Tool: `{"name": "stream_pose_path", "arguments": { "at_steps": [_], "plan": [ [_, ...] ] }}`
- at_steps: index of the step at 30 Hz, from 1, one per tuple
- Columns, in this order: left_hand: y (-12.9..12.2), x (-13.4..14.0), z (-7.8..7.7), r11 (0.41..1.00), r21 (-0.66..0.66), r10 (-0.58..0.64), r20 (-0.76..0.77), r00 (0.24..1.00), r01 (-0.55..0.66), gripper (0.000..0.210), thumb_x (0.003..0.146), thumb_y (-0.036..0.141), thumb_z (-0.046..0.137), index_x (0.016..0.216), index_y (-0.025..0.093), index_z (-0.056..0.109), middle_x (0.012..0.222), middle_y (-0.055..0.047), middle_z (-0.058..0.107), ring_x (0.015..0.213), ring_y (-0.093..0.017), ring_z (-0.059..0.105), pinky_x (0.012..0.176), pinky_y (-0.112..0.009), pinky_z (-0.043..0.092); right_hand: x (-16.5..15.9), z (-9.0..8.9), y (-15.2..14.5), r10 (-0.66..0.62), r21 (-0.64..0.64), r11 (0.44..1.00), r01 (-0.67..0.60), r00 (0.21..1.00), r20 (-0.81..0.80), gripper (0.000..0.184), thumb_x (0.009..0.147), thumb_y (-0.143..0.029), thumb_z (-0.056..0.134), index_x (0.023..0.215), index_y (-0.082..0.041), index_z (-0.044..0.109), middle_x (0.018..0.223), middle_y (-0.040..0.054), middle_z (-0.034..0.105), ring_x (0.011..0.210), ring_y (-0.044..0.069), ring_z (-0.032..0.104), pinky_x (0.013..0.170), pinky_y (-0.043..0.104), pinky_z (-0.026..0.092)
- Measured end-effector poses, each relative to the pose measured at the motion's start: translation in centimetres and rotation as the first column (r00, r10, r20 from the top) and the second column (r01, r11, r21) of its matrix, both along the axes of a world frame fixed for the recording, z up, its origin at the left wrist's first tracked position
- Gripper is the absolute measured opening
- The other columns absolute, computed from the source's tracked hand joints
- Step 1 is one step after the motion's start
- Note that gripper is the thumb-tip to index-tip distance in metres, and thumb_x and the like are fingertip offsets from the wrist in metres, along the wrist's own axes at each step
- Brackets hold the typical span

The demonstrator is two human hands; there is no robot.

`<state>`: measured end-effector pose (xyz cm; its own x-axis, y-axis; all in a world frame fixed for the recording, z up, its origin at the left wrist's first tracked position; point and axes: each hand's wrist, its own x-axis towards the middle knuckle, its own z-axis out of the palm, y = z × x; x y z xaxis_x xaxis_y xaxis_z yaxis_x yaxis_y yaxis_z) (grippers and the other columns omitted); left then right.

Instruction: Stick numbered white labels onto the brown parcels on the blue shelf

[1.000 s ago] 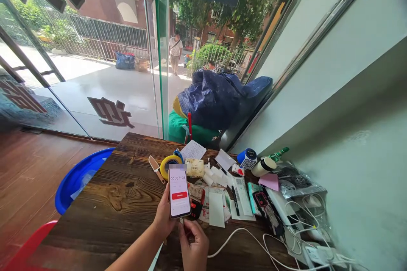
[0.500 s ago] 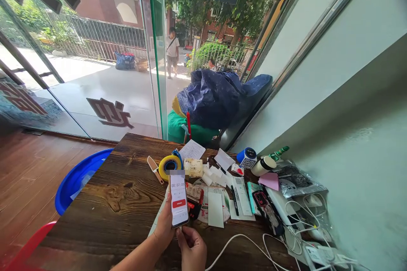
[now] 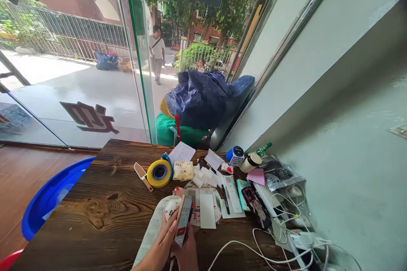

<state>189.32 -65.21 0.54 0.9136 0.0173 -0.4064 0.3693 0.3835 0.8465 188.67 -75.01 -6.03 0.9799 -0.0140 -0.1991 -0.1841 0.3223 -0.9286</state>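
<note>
I see my left hand [image 3: 162, 241] low at the frame's bottom edge, fingers [image 3: 170, 225] pressed together along the left edge of the slim black smartphone with the red button on its screen [image 3: 183, 221]. The phone's tilted, screen turned toward the right, its lower end sunk betw. both hands. My right hand [image 3: 187, 252] sits just under and right of it, mostly cut off by the frame; can't tell how its fingers lie. Phone hangs over the dark wooden table [image 3: 104, 211], touching the white paper strip [image 3: 152, 230] beneath my left hand. Yellow tape roll [image 3: 159, 172] lies well beyond, white charging cable [image 3: 241, 247] runs off to the right.
</note>
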Motion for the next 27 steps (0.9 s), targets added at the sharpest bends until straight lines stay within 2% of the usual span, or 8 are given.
{"name": "stream_pose_path", "arguments": {
  "at_steps": [4, 8, 13, 17, 19, 22, 25, 27],
  "plan": [
    [2.9, 0.0, 0.4, 0.902, 0.421, 0.043, 0.125, 0.991, -0.093, 0.065, 0.073, 0.064, 0.06, 0.126, 0.026, 0.061, 0.148, -0.01, 0.043, 0.147, -0.032, 0.01, 0.119, -0.054, 0.009, 1.5, -2.8, -2.4, -0.23, -0.255, 0.945, 0.204, 0.97, -0.078, 0.071, 0.056, -0.063, 0.072, 0.105, -0.019, 0.049, 0.085, 0.0099, 0.071, 0.075, 0.027, 0.067, 0.07, 0.04, 0.054],
    [9.1, -1.8, 2.2, 0.781, 0.595, 0.088, 0.193, 0.977, -0.188, 0.051, 0.068, 0.058, 0.069, 0.108, 0.027, 0.072, 0.126, -0.011, 0.063, 0.123, -0.036, 0.052, 0.108, -0.049, 0.04, 4.8, -4.9, -6.7, -0.419, -0.697, 0.65, 0.301, 0.908, 0.002, 0.044, 0.055, -0.05, 0.07, 0.083, -0.023, 0.049, 0.067, 0.0065, 0.065, 0.061, 0.028, 0.062, 0.056, 0.037, 0.045],
    [15.9, -6.0, 6.3, 0.85, 0.458, 0.302, -0.016, 0.953, -0.261, 0.114, 0.055, 0.049, 0.083, 0.146, 0.038, 0.016, 0.096, -0.001, 0.076, 0.087, -0.029, 0.069, 0.079, -0.043, 0.06, 7.8, -6.2, -9.2, -0.317, -0.856, 0.485, 0.177, 0.948, 0.016, 0.034, 0.051, -0.042, 0.068, 0.071, -0.025, 0.048, 0.064, 0.0092, 0.062, 0.059, 0.03, 0.06, 0.052, 0.038, 0.043],
    [18.0, -9.1, 9.1, 0.816, 0.358, 0.507, -0.067, 0.859, -0.454, 0.081, 0.047, 0.046, 0.088, 0.117, 0.023, 0.055, 0.094, -0.004, 0.075, 0.087, -0.027, 0.068, 0.069, -0.03, 0.06, 8.5, -5.6, -8.0, -0.273, -0.921, 0.191, 0.34, 0.92, 0.283, 0.04, 0.052, -0.048, 0.068, 0.079, -0.019, 0.062, 0.076, 0.0213, 0.065, 0.078, 0.042, 0.06, 0.064, 0.051, 0.045],
    [18.4, -10.3, 9.8, 0.784, 0.323, 0.568, -0.031, 0.822, -0.53, 0.066, 0.046, 0.047, 0.089, 0.099, 0.018, 0.061, 0.093, -0.005, 0.075, 0.082, -0.024, 0.068, 0.065, -0.027, 0.058, 8.6, -4.0, -5.2, -0.163, -0.855, 0.331, 0.399, 0.917, 0.364, 0.052, 0.061, -0.059, 0.063, 0.088, -0.014, 0.065, 0.084, 0.0241, 0.067, 0.083, 0.041, 0.061, 0.07, 0.052, 0.046],
    [19.1, -12.2, 10.2, 0.769, 0.241, 0.6, 0.048, 0.798, -0.592, 0.062, 0.049, 0.048, 0.087, 0.097, 0.018, 0.062, 0.084, -0.004, 0.074, 0.072, -0.02, 0.066, 0.062, -0.027, 0.056, 6.6, 0.1, 2.5, 0.222, -0.639, 0.768, 0.031, 0.924, 0.312, 0.046, 0.076, -0.062, 0.055, 0.079, -0.017, 0.065, 0.076, 0.012, 0.069, 0.07, 0.025, 0.063, 0.067, 0.036, 0.051],
    [20.2, -15.2, 10.8, 0.755, 0.199, 0.619, 0.095, 0.779, -0.624, 0.051, 0.057, 0.046, 0.083, 0.095, 0.019, 0.062, 0.084, -0.003, 0.073, 0.075, -0.02, 0.067, 0.067, -0.029, 0.055, 1.4, 5.3, 12.0, 0.608, -0.468, 0.779, -0.417, 0.686, 0.4, 0.042, 0.085, -0.057, 0.048, 0.068, -0.021, 0.063, 0.072, 0.0042, 0.065, 0.071, 0.018, 0.062, 0.067, 0.027, 0.05],
    [21.3, -18.1, 11.2, 0.762, 0.2, 0.604, 0.124, 0.788, -0.616, 0.044, 0.06, 0.04, 0.082, 0.094, 0.02, 0.063, 0.083, -0.004, 0.072, 0.077, -0.021, 0.066, 0.069, -0.029, 0.054, -2.7, 8.7, 17.6, 0.695, -0.385, 0.715, -0.583, 0.538, 0.476, 0.045, 0.079, -0.059, 0.057, 0.105, -0.023, 0.066, 0.107, 0.0079, 0.067, 0.099, 0.023, 0.062, 0.083, 0.03, 0.051]
  ]
}}
